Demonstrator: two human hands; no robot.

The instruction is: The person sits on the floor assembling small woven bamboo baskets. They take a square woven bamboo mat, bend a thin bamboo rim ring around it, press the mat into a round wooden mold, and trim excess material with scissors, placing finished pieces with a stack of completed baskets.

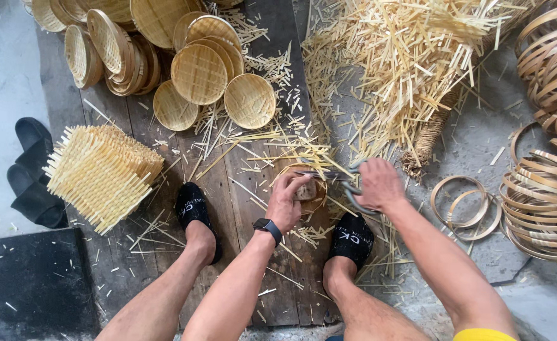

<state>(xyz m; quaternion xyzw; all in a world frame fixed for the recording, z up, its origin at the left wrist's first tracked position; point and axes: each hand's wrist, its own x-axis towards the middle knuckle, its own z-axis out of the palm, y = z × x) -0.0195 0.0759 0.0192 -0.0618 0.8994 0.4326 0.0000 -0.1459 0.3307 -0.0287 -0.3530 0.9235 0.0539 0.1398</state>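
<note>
My left hand (289, 201) grips a small round woven bamboo tray (308, 189) set in a bamboo ring, held just above the wooden boards. My right hand (378, 184) is closed on the handles of metal shears (341, 175), whose blades reach left across the tray's upper edge. Thin bamboo strips stick out around the tray's rim. A dark watch sits on my left wrist. My two feet in black slippers rest on the boards below the hands.
A stack of square woven mats (101, 173) lies at left. Finished round trays (199, 72) are piled at the top. A heap of bamboo offcuts (411, 63) lies top right, bamboo rings (544, 202) at right, spare black slippers (32, 173) far left.
</note>
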